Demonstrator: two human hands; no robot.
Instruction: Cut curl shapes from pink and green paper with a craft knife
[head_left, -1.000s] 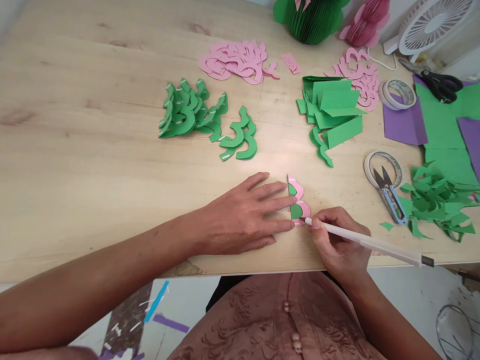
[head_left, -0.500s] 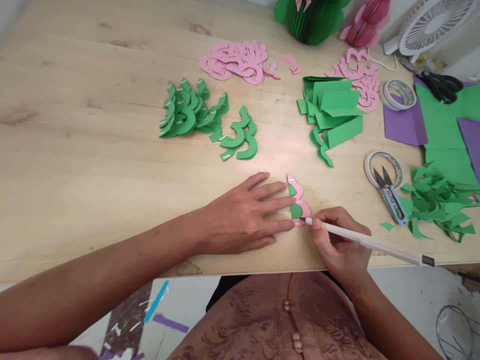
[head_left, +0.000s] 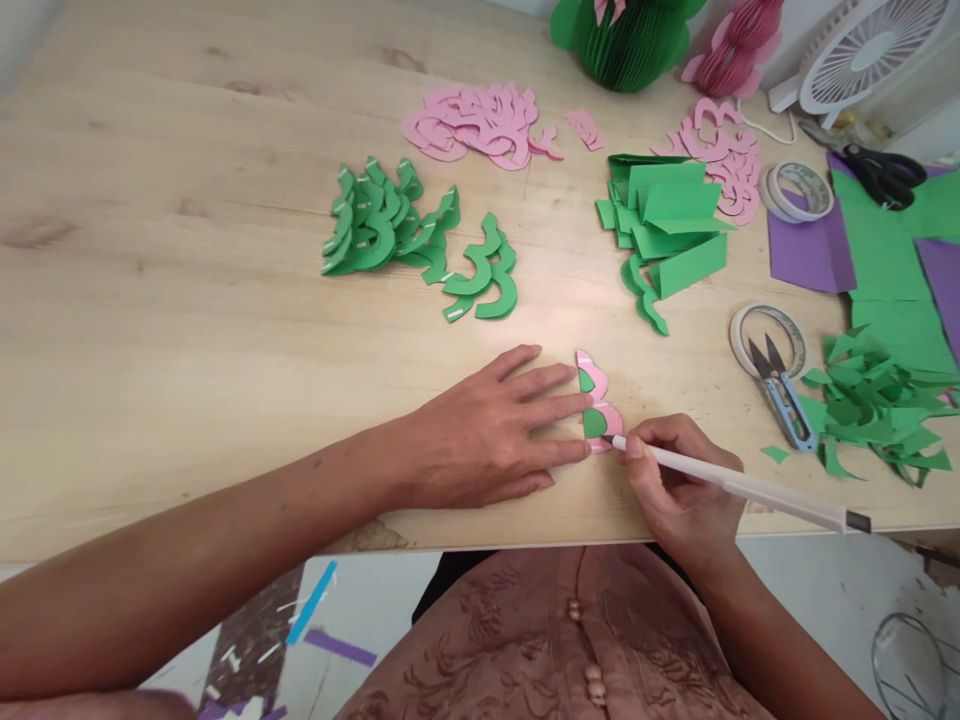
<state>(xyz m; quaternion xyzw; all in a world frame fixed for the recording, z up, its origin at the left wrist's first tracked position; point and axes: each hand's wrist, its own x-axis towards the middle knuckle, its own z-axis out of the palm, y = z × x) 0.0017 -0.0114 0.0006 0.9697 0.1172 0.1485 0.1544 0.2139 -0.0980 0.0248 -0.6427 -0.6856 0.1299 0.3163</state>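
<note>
From where I'm standing, a pink scalloped cutout [head_left: 615, 418] is lying on the tabletop [head_left: 187, 330], with green paper [head_left: 595, 424] showing inside its two hollows. The left hand [head_left: 487, 435] is resting palm down just left of the cutout — open and flat, its fingers spreading apart, some of the tips touching the cutout's straight side. The right hand [head_left: 682, 490], just right of the cutout, is gripping a white pen [head_left: 739, 485]; the pen is slanting, its dark tip meeting the cutout's nearer lobe.

Beyond the cutout and to its left, green wavy pieces [head_left: 367, 230] are lying in a pile, some bearing white strips, and farther beyond it pink cut shapes [head_left: 480, 125] are forming a heap. Beyond the cutout to its right, folded green papers [head_left: 679, 215] are overlapping loosely. Well to the right of the cutout, blue-handled snips [head_left: 778, 400] are lying partly across a tape roll [head_left: 736, 345] — green scraps [head_left: 889, 410] are heaping up beside them.
</note>
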